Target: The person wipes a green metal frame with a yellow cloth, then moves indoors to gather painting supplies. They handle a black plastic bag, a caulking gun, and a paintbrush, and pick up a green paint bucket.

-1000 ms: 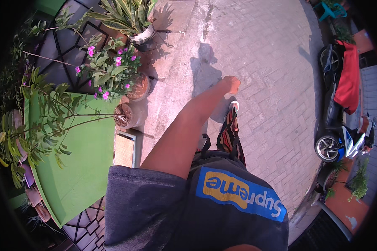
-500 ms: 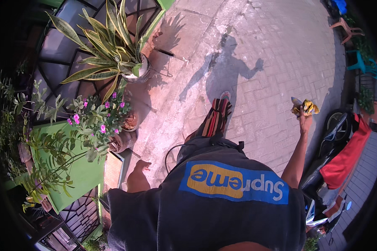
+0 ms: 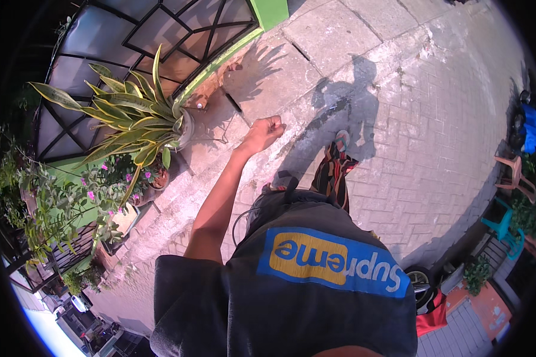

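Note:
My left hand [image 3: 263, 135] is swung forward over the pavement, its fingers curled in and nothing showing in them. It is nearest to a snake plant [image 3: 131, 113] with yellow-edged leaves in a pale pot [image 3: 186, 131], but does not touch it. My right hand is out of sight behind my dark shirt [image 3: 292, 321]. Below the shirt, one leg in striped trousers [image 3: 335, 175] is stretched forward, with a sandalled foot [image 3: 342, 140] on the paving.
A green-edged metal fence [image 3: 161, 41] and pink-flowered plants [image 3: 89, 190] line the left. Paving blocks [image 3: 423, 172] run ahead. To the right are a brown plastic chair [image 3: 514, 177], a teal chair [image 3: 501, 227], a wheel [image 3: 420, 278] and red cloth [image 3: 433, 318].
My left hand has swung up and forward. My right hand, which held a crumpled yellow-and-dark thing, has dropped out of view. The plants and chairs have shifted back toward me.

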`<action>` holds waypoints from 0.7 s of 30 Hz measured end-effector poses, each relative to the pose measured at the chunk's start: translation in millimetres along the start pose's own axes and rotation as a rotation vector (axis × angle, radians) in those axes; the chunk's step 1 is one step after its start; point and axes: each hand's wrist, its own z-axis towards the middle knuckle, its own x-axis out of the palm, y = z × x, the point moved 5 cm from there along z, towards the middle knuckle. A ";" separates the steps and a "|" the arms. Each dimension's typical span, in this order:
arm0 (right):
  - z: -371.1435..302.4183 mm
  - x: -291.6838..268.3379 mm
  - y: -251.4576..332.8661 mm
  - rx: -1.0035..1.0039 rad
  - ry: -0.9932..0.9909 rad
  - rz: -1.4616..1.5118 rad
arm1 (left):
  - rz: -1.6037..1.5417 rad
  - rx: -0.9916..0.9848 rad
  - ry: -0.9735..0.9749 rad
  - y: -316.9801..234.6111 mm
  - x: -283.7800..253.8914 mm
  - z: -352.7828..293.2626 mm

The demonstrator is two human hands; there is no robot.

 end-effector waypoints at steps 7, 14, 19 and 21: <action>139.0 162.6 412.4 -0.409 -0.150 -0.490 | 0.163 -0.505 0.084 144.1 52.3 25.0; 124.5 451.6 739.2 -0.715 0.183 -0.508 | -0.274 -1.252 -0.103 164.6 33.0 -20.3; 117.8 607.9 757.3 -0.556 0.417 -0.236 | -0.293 -1.293 0.114 74.6 -10.3 156.0; 123.4 669.0 741.0 -0.386 0.483 -0.211 | -0.169 -1.049 0.167 73.2 -66.5 269.6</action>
